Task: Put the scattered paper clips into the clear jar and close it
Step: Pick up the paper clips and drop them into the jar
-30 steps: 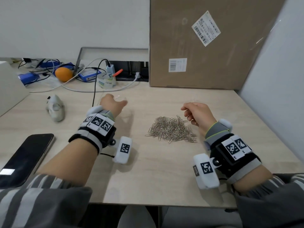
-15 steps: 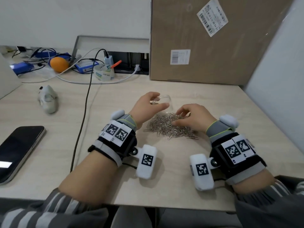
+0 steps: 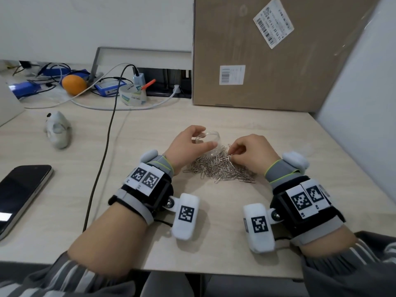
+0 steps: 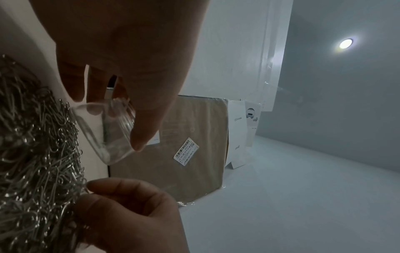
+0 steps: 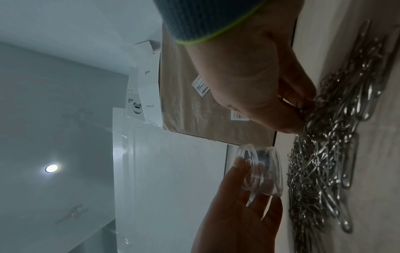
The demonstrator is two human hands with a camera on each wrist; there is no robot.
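Note:
A heap of silver paper clips (image 3: 220,168) lies on the desk in front of me. My left hand (image 3: 203,137) grips the small clear jar (image 3: 215,137) with thumb and fingers at the heap's far left edge; the jar is tilted, its mouth is uncovered and it looks empty. In the left wrist view the jar (image 4: 106,130) sits just beside the clips (image 4: 32,154). My right hand (image 3: 230,154) pinches a few clips at the top of the heap, right next to the jar. The right wrist view shows its fingers (image 5: 303,95) curled into the clips (image 5: 324,162) near the jar (image 5: 259,171).
A big cardboard box (image 3: 267,61) stands behind the heap, with a white panel (image 3: 353,103) on the right. A black cable (image 3: 107,146) runs down the desk on the left, past a grey-white object (image 3: 57,131) and a phone (image 3: 19,196). A tape roll (image 3: 132,95) and an orange (image 3: 74,84) are at the back.
My left hand carried the jar rightwards from the open desk to the heap's edge. My right hand came down onto the heap and took hold of some clips.

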